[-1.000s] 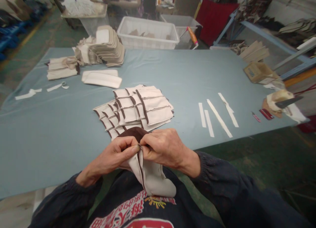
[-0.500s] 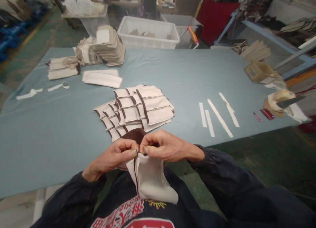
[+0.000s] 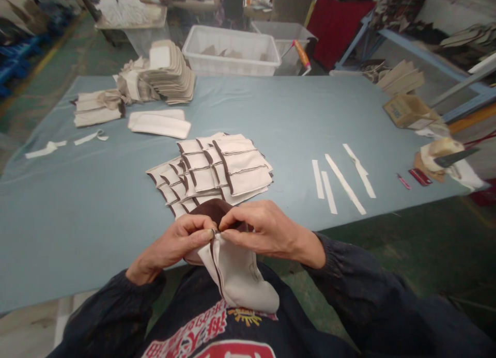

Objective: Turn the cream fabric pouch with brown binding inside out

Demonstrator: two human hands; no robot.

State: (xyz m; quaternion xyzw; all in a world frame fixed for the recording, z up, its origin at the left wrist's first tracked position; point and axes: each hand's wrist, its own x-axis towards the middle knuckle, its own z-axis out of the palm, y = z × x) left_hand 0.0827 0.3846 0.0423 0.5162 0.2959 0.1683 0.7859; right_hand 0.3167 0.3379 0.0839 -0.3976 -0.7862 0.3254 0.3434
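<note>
A cream fabric piece [image 3: 242, 278] with dark brown edging and a brown inner side hangs between my hands at the table's near edge. My left hand [image 3: 180, 244] pinches its top edge by the dark seam, thumb on top. Close beside it, my right hand [image 3: 259, 229] is closed on the same edge, its fingertips almost touching the left thumb. Just beyond my hands, a pile of cream panels with brown edging [image 3: 248, 164] lies overlapped on the blue-green table [image 3: 287, 110].
White strips [image 3: 344, 183] lie on the right, near a red object [image 3: 419, 176], a small cutter [image 3: 403, 181] and a cardboard box [image 3: 405, 111]. Stacked beige pads [image 3: 174, 74] and two long pads [image 3: 160, 124] are back left. White bins [image 3: 232, 63] stand beyond the table.
My right hand's fingers have straightened somewhat and its wrist has shifted slightly right and down. More of the brown inner side shows. My left hand has barely moved, still pinching the fabric.
</note>
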